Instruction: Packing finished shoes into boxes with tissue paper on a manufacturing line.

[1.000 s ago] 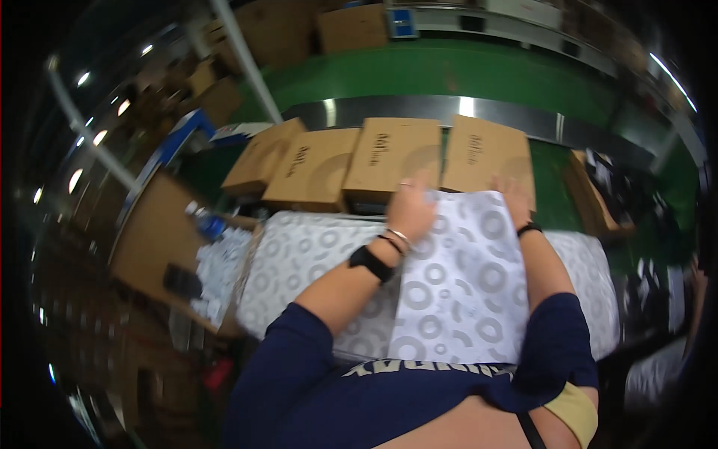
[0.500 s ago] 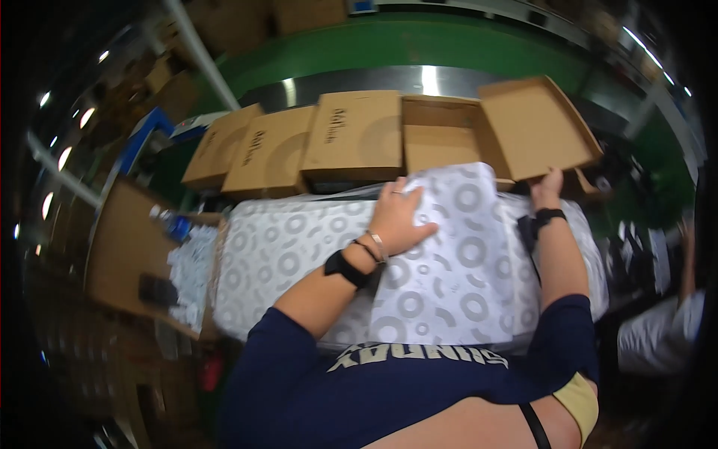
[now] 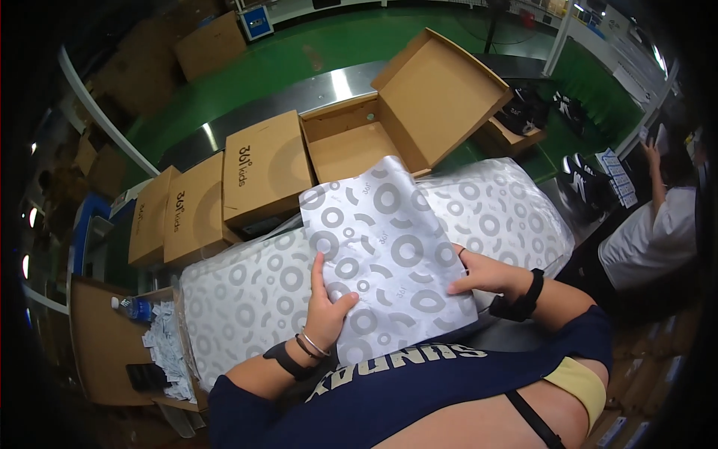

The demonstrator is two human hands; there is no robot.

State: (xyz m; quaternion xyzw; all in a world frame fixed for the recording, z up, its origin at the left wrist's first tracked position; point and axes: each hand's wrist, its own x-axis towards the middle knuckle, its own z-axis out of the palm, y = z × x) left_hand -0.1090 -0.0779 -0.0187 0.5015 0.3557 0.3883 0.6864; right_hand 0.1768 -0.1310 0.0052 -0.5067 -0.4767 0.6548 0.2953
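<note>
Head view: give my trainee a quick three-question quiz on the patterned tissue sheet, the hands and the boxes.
1. True or false: both hands grip the white tissue sheet printed with grey rings.
2. Which brown cardboard box has its lid up? A) the one farthest left B) the open box at the right end of the row C) none
3. Fill in: under the held sheet lies a ____ of the same ring-printed paper.

Key:
1. True: the left hand holds its lower left edge, the right hand its right edge.
2. B; the closed brown boxes lie to its left.
3. stack
</note>
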